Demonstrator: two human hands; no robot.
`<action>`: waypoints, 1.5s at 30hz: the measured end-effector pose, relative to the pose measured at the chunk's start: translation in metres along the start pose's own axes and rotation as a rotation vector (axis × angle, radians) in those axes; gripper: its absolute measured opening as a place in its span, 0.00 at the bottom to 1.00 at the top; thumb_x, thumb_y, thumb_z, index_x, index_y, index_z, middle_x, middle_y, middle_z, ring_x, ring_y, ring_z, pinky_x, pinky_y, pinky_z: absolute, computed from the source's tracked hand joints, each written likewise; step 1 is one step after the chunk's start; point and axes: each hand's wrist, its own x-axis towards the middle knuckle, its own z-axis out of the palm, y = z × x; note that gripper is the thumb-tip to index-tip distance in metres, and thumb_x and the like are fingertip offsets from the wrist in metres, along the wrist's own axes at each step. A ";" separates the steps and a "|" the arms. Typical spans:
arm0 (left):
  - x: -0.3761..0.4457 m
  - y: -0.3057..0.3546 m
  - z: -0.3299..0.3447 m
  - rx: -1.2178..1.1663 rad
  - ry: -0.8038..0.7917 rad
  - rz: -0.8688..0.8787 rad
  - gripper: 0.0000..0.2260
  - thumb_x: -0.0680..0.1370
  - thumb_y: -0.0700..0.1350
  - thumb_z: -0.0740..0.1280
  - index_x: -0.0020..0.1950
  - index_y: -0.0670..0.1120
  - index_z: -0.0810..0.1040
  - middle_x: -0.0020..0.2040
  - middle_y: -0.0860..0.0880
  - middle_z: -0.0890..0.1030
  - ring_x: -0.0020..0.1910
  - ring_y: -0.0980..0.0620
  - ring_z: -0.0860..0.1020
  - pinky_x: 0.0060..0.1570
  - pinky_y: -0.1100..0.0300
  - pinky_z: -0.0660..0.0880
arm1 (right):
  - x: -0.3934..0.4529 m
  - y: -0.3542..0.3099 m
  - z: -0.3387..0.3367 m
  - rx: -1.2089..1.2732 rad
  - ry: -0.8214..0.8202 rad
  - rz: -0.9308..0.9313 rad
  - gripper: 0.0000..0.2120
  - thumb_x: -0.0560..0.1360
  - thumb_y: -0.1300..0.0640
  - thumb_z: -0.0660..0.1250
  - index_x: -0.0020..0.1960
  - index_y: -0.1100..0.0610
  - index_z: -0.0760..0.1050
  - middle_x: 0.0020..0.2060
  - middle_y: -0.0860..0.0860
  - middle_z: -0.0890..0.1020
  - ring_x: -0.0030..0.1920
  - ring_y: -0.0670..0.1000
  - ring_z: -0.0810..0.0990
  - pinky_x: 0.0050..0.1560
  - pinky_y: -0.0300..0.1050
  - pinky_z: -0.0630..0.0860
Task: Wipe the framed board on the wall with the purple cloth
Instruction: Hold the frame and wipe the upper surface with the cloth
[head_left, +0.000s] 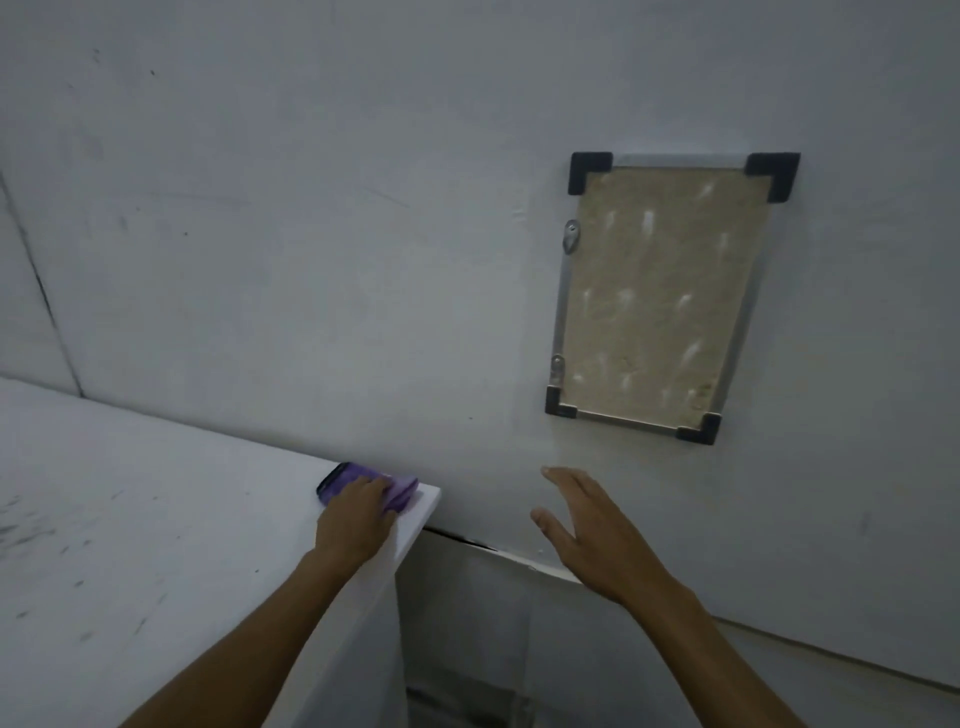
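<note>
Head view: left hand (358, 512) rests on the purple cloth (400, 491) at the far corner of the white desk (130, 519), fingers curling over it; whether it grips is unclear. Right hand (584, 525) hangs spread and empty below the framed board (654, 296). Best gather the cloth firmly, then wipe the streaked board top down.

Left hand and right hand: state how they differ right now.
The left hand lies on the purple cloth at the corner of the white table; the right hand holds nothing, below the framed board. The left hand's fingers bend over the cloth; the right hand's fingers are straight and spread. Both arms are bare and neither hand touches the board.
</note>
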 end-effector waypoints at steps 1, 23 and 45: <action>-0.001 0.000 0.000 0.008 0.040 -0.006 0.16 0.80 0.50 0.65 0.66 0.48 0.76 0.62 0.49 0.79 0.60 0.49 0.78 0.57 0.56 0.76 | -0.002 0.002 0.008 0.020 -0.016 0.007 0.28 0.83 0.41 0.57 0.79 0.50 0.59 0.76 0.45 0.64 0.75 0.44 0.62 0.74 0.38 0.59; 0.022 0.186 -0.079 -1.588 -0.614 -0.045 0.08 0.77 0.46 0.68 0.49 0.42 0.80 0.47 0.42 0.82 0.46 0.45 0.83 0.47 0.51 0.80 | -0.007 0.013 -0.050 1.232 0.141 0.427 0.20 0.71 0.48 0.78 0.61 0.51 0.80 0.54 0.52 0.86 0.53 0.53 0.85 0.50 0.51 0.83; 0.017 0.270 -0.113 -1.124 -0.615 0.504 0.23 0.71 0.54 0.76 0.64 0.57 0.76 0.57 0.54 0.84 0.56 0.56 0.82 0.51 0.61 0.80 | 0.008 0.017 -0.155 1.178 0.389 0.200 0.28 0.68 0.58 0.79 0.64 0.57 0.72 0.53 0.58 0.86 0.55 0.59 0.85 0.54 0.53 0.83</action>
